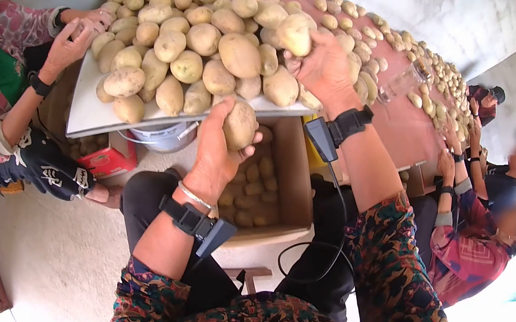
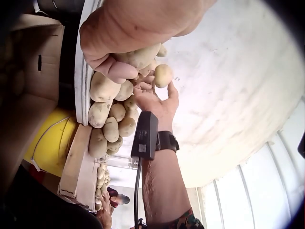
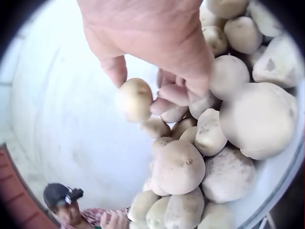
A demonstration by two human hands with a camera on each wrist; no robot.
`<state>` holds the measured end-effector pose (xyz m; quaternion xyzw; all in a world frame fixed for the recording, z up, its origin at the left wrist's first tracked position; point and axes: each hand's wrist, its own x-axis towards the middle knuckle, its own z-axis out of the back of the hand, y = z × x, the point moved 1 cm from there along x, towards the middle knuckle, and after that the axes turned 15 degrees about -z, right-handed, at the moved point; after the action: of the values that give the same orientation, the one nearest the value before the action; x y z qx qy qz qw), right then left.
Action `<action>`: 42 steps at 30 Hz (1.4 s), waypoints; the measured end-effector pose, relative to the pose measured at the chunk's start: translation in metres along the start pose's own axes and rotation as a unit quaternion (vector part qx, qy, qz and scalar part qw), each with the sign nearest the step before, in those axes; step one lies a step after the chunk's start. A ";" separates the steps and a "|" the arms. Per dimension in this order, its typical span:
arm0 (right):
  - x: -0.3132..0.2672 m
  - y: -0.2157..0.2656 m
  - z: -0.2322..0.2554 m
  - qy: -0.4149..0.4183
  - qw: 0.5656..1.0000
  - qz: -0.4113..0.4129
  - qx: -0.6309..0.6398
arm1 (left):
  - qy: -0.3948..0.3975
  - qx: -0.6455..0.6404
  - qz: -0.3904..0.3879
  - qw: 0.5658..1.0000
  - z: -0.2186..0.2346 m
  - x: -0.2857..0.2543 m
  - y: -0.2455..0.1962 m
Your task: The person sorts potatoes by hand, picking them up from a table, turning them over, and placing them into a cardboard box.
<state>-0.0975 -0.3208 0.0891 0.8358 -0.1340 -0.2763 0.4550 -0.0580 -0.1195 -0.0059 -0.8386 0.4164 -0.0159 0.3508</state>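
Observation:
Over the heaped table, my right hand [image 1: 329,70] pinches a pale potato [image 1: 295,34] between thumb and fingers. The right wrist view shows that potato [image 3: 136,100] at the fingertips, above the heap. My left hand [image 1: 216,147] grips a larger potato [image 1: 240,126] just off the front edge of the white board [image 1: 92,109], above an open carton. In the left wrist view the fingers of the left hand [image 2: 138,26] curl round its potato [image 2: 138,58]. A big pile of potatoes [image 1: 203,39] covers the board in front of both hands.
A cardboard box [image 1: 298,188] with potatoes inside stands below the board's edge. Beside it are a grey-white bucket [image 1: 160,136] and a yellow bucket [image 2: 55,138]. A clear jar [image 1: 404,82] lies on the reddish tabletop at right. Other people sit at the left and right.

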 end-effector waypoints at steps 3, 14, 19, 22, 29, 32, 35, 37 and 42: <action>-0.025 -0.009 0.007 0.165 0.984 -0.032 0.057 | 0.006 0.012 0.008 1.000 0.004 0.006 0.004; -0.081 -0.038 0.053 0.060 0.984 0.033 -0.163 | 0.142 0.412 -0.028 0.900 0.011 -0.003 0.032; -0.092 -0.043 0.063 -0.033 0.972 0.024 -0.230 | 0.165 0.442 -0.067 0.879 0.015 0.007 0.041; -0.093 -0.047 0.059 -0.053 0.956 0.044 -0.286 | 0.138 0.298 -0.023 0.944 0.002 0.004 0.028; -0.088 -0.066 0.010 -0.012 0.926 0.033 -0.377 | 0.207 0.083 0.027 0.974 -0.021 -0.009 0.000; -0.087 -0.065 -0.011 -0.033 0.859 0.106 -0.500 | 0.172 0.094 0.010 0.980 -0.013 -0.010 -0.008; -0.073 -0.053 -0.023 -0.037 0.860 0.116 -0.495 | 0.092 0.073 0.002 0.993 0.004 -0.001 -0.005; -0.056 -0.043 -0.026 -0.066 0.884 0.116 -0.448 | 0.048 0.082 -0.005 0.995 0.003 -0.003 -0.010; 0.006 -0.013 -0.031 -0.174 0.819 0.261 -0.480 | 0.074 0.084 -0.021 0.994 0.002 -0.006 -0.012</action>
<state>-0.0755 -0.2953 0.0897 0.3836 -0.2744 -0.3175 0.8227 -0.0534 -0.1088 0.0012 -0.8112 0.4208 -0.1199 0.3879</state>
